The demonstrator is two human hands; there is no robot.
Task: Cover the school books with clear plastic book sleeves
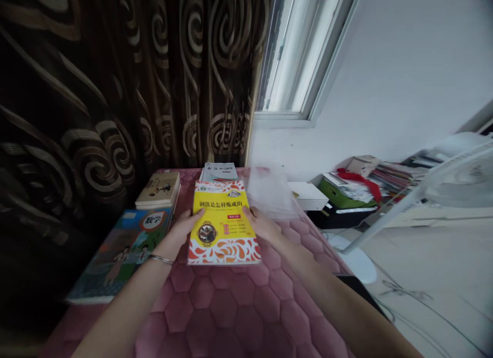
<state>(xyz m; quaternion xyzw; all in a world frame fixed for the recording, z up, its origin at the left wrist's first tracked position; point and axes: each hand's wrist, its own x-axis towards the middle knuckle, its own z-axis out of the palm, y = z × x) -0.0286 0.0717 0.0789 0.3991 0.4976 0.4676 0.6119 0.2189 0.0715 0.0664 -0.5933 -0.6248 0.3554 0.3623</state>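
Note:
Between my two hands is a yellow book point(221, 224) with red-and-white patterned bands at its top and bottom. My left hand point(186, 225) grips its left edge, thumb on the cover. On the right edge my right hand point(262, 225) does the same; its other fingers are hidden. A pale blue booklet point(219, 171) lies just beyond the book's far end. To the left rests a blue textbook point(127, 250), and behind that a stack of small tan books point(158, 189).
A pink quilted cover point(231, 306) spreads over the surface. Clear plastic point(269, 191) and a white box point(310, 196) are at the right. Farther right stand a dark bin point(331, 217) of papers and a white fan point(385, 219), with cables on the floor. Patterned curtains point(173, 80) hang behind.

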